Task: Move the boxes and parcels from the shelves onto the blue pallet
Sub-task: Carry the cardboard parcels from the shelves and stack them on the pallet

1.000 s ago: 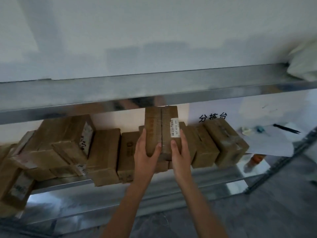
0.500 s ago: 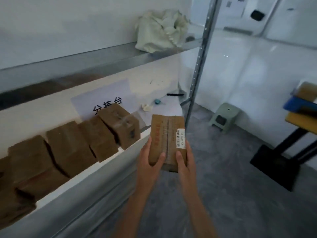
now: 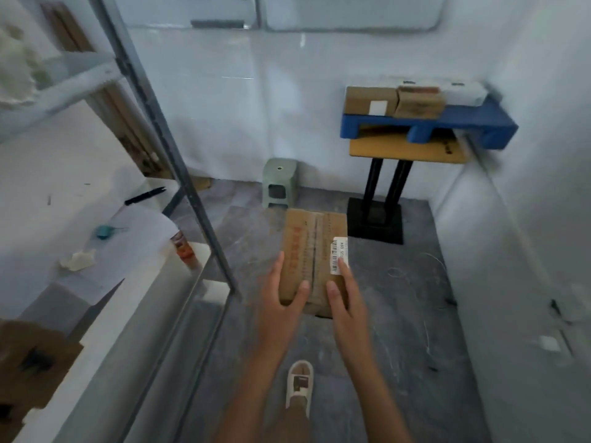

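Cardboard box [image 3: 315,251], taped along its top seam, hangs over the floor between shelf and blue pallet [image 3: 467,119]. Left hand [image 3: 281,302] clamps its left edge, thumb on top; right hand [image 3: 343,298] clamps the right edge beside the barcode label. It looks stiff and light; side grips should suit it.

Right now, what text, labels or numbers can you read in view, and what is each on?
"705 094", partly legible, beside a barcode on the white sticker of the cardboard box held in both hands.
Red print down that box's top: too blurred to read.
Dark mark on the cardboard sheet under the blue pallet: unreadable.
White label on a pallet box: nothing legible.
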